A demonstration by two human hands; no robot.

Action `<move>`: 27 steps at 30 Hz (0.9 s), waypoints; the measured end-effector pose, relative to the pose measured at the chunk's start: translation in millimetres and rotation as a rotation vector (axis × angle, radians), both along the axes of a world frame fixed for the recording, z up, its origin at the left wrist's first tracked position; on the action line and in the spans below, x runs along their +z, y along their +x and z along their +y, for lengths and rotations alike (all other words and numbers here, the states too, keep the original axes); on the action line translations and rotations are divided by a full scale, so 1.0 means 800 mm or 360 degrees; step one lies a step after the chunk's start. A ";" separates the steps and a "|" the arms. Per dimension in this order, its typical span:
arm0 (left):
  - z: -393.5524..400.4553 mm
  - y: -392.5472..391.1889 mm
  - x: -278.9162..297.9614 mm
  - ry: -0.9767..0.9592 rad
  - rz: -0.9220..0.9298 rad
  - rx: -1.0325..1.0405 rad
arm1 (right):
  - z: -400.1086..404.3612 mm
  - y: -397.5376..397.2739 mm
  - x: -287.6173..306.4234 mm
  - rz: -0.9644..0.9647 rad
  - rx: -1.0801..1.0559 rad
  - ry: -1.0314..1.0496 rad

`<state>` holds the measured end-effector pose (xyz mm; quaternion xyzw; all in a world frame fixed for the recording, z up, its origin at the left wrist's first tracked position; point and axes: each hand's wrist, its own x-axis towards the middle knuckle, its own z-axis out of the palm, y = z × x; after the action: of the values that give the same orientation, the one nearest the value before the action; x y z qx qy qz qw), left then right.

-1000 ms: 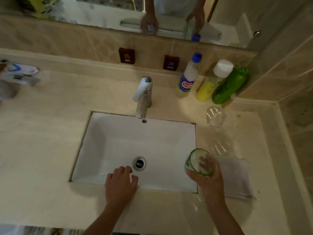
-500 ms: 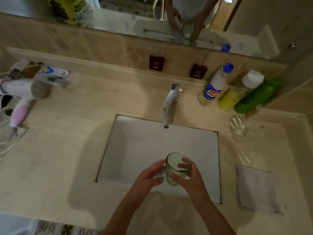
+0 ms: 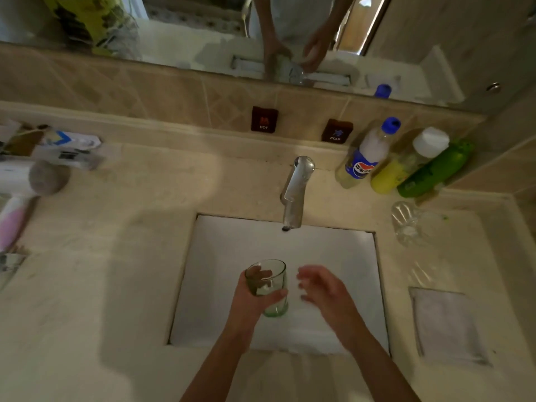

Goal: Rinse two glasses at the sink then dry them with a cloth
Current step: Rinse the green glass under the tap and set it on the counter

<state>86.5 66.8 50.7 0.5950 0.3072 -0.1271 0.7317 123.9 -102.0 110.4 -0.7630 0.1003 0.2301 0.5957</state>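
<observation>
**Glass passed to our left hand**

Our left hand [image 3: 255,297] now grips the green glass [image 3: 268,285] over the sink [image 3: 333,256], in front of the faucet [image 3: 295,192]. Our right hand [image 3: 322,288] has let go and hovers beside it, fingers loosely spread, holding nothing. That frees it for the tap; no water runs yet. The clear glass [image 3: 406,223] and cloth [image 3: 446,326] wait right of the sink.

Left hand [image 3: 252,297] grips glass [image 3: 268,287], fingers curled round far side, thumb across near side, forearm reaching in from bottom centre. Right hand [image 3: 323,288] just beside it, not touching, fingers spread and loosely bent, palm turned left, forearm angling in from bottom right. Both arms bare.
</observation>
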 end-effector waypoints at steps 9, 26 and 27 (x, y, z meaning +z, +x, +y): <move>0.013 0.054 -0.020 0.0075 -0.0041 -0.0261 | 0.033 0.213 0.043 -0.1323 0.0413 -0.0922; -0.005 0.104 -0.033 0.0127 -0.0364 -0.0509 | 0.082 0.280 -0.017 -0.2046 0.0330 -0.0745; -0.006 0.105 -0.034 0.0124 -0.0359 -0.0501 | 0.082 0.282 -0.018 -0.2047 0.0326 -0.0728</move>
<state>170.2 62.1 23.5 0.6740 0.1311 -0.1606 0.7091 349.1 -36.1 96.2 -0.8601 -0.2995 -0.2401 0.3361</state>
